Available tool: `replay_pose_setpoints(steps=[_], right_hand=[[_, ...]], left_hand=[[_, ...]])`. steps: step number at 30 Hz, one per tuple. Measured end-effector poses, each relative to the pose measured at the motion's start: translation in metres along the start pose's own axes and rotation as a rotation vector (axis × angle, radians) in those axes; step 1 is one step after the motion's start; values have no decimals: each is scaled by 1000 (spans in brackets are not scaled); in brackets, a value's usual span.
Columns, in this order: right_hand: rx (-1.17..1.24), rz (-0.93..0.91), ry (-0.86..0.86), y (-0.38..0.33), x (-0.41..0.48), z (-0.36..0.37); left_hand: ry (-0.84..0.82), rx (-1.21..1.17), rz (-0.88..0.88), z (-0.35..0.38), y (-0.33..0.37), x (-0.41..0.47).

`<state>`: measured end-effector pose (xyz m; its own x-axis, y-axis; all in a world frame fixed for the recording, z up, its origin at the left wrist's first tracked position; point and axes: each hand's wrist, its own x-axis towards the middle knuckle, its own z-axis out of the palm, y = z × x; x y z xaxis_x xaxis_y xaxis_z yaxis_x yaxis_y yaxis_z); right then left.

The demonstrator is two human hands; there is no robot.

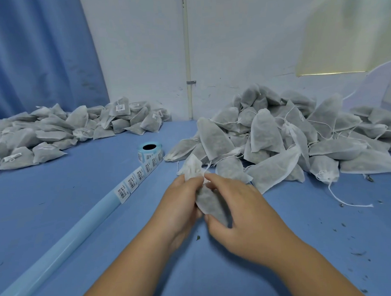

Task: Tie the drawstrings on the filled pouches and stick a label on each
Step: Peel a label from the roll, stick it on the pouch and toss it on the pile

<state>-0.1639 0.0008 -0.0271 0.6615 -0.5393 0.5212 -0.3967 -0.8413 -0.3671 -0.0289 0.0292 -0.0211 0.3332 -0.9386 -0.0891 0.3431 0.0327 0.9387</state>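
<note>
the pouch in work sits nearer the person than the label roll and a little to its right, held between both hands over the blue table. the left hand curls its fingers round the pouch's left flank and neck. the right hand draws its fingertips together at the neck, with the thumb tucked under the filled body. both hands are clamped on the pouch, likely to keep the fill down while the neck is cinched. whether the drawstring itself is pinched i cannot tell; it is too fine to see there.

the pouch's long axis runs from its fat bottom, nearest the person, up to the gathered white mouth. that mouth points away and slightly left, roughly toward the label roll.

the roll stands on end, and its strip of labels runs from it toward the person and off to the left, which looks like an easy reach for the sticking step. right of the roll lies the heap of untied pouches, strings trailing loose. left of and beyond the roll lies the heap of labelled pouches — supply on one side and finished work on the other, by the look of it.
</note>
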Motion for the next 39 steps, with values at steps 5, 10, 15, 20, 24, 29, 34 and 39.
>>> replay_pose_setpoints(steps=[5,10,15,20,24,29,34,39], right_hand=[[260,127,64,2,-3,4],[502,439,314,8,3,2],[842,620,113,9,2,-7],[1024,727,208,9,1,-7],[1011,779,270,9,2,-4],[988,838,282,13,5,-1],[929,675,262,9,8,2],[1074,676,86,2,23,12]], left_hand=[[-23,49,28,-7,5,1],[-158,110,25,-13,6,0],[-316,108,30,-15,6,-2],[-397,127,-33,-17,4,-1],[-410,317,-131,-18,2,-2],[-438,380,-68,-22,4,0],[-277,289,11,-28,10,6],[-142,218,26,-36,16,12]])
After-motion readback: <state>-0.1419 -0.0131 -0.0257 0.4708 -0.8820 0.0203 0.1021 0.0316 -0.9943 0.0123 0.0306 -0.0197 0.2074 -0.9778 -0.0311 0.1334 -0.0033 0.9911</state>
